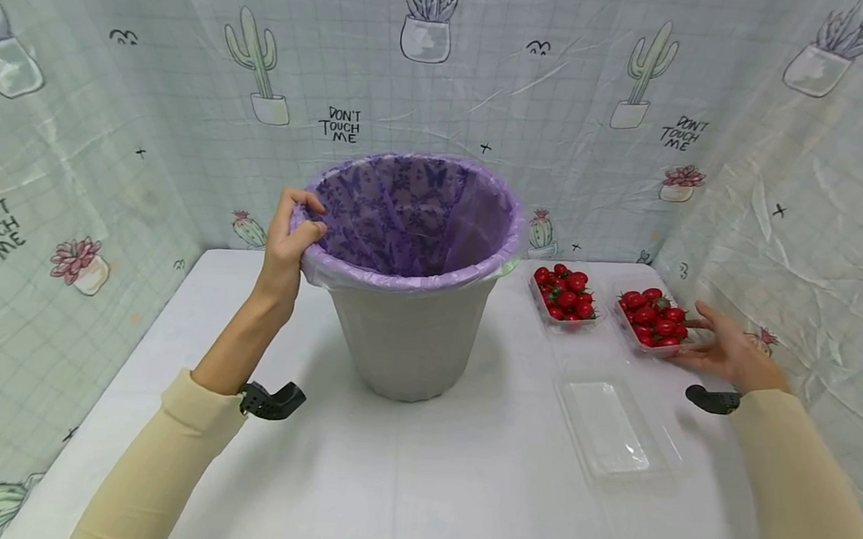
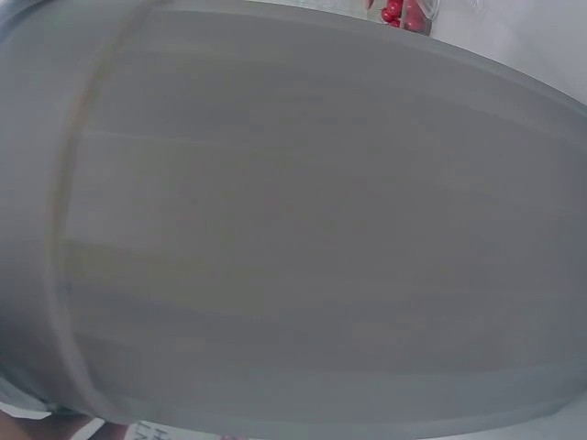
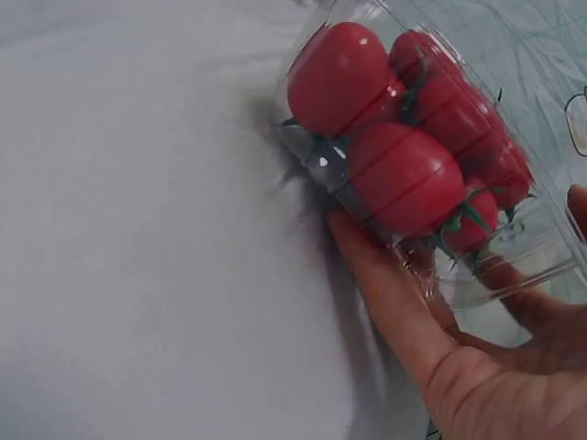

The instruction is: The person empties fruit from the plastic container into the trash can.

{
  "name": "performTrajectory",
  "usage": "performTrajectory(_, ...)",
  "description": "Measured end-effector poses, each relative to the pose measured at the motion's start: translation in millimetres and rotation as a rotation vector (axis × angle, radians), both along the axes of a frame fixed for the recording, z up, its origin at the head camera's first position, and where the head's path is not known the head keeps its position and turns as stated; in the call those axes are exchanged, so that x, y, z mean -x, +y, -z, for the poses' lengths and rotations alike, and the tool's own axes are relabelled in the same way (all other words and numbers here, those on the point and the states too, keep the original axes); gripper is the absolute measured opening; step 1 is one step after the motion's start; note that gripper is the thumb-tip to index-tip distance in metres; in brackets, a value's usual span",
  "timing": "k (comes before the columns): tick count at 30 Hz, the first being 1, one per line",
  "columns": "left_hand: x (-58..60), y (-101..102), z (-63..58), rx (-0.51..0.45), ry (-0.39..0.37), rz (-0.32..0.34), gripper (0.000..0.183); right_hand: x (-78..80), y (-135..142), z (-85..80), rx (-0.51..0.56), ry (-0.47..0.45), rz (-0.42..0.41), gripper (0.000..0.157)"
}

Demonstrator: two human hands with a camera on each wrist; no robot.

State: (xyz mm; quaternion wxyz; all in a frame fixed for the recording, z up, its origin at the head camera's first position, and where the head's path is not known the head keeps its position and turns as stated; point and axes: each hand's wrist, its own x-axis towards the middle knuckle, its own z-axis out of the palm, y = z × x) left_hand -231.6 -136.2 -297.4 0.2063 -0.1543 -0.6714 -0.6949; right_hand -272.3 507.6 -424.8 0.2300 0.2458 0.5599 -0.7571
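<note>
1. Bin: a pale-grey waste bin (image 1: 407, 343) stands mouth up, roughly central on the white-covered table (image 1: 461, 489). Its purple butterfly-print liner (image 1: 412, 218) is folded outward over the rim, presumably to stop it slipping inside.

2. Left hand (image 1: 285, 251): grips the lined rim at its left side, digits hooked over the edge. Judged purpose: steadying the bin and pinning the liner, since the smooth tapered wall offers poorer purchase. The left-wrist view is mostly bin wall and does not confirm the grip.

3. Right hand (image 1: 730, 353): at the right end of the right punnet (image 1: 655, 350), digits extended and spread about it, not curled round it. Firmness of contact cannot be told. The spread appears suited to thin plastic and a soft load.

4. Punnets: the left punnet (image 1: 574, 324) and the right one sit side by side, right of the bin, towards the table's far edge. Both hold cherry tomatoes (image 1: 649, 316); the walls evidently keep them from rolling.

5. Transparent plastic tray (image 1: 608, 428): lies on the right, nearer than both punnets. Reason for placement undetermined.

6. Backdrop: a cactus-print sheet (image 1: 489, 90) hangs beyond the table.
</note>
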Motion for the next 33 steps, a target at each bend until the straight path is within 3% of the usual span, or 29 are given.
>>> performTrajectory(4,-0.5,0,0.3,0.007,-0.003,0.0,0.022,0.4,-7,4.3,0.049,0.015,-0.003,0.091)
performTrajectory(8,-0.9,-1,0.2,0.005,-0.003,-0.001,0.022,3.0,-11,3.8,0.09,0.035,0.028,0.089)
performTrajectory(15,-1.0,0,0.7,-0.003,-0.003,-0.004,0.022,5.0,-14,7.3,-0.1,0.171,-0.036,0.082)
performTrajectory(21,-1.1,1,0.3,-0.008,-0.005,-0.003,0.023,1.6,-10,9.8,-0.085,0.192,-0.059,0.078)
performTrajectory(33,-0.7,1,0.8,-0.01,-0.009,0.001,0.023,-0.1,-15,-19.6,0.027,0.192,-0.013,0.075)
